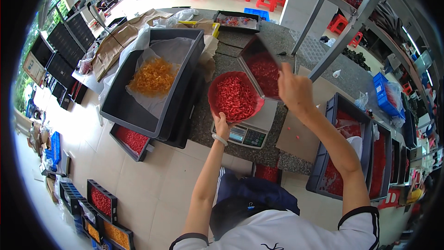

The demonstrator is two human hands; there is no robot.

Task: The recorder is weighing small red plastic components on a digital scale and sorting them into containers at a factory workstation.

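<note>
My left hand (222, 127) is closed on the near rim of a round red bowl (211, 93), thumb over the edge. Small red pieces (235, 96) fill the bowl, which is over a white electronic scale (266, 119); whether it rests on the scale is hidden. In my right hand (294, 91) is a square-edged metal scoop (253, 77), gripped at its right side. The scoop is tilted, with its straight lip against or just above the bowl's right rim. Red shows inside it, partly as pieces or their reflection. My right fingers are partly hidden behind the scoop's edge.
Left of the bowl, a large dark grey crate (172, 111) holds orange pieces (153, 78) on a white liner. Grey crates (319, 164) with red contents stand at right. A shallow black tray (252, 28) lies at the back. A metal post (340, 44) rises at right.
</note>
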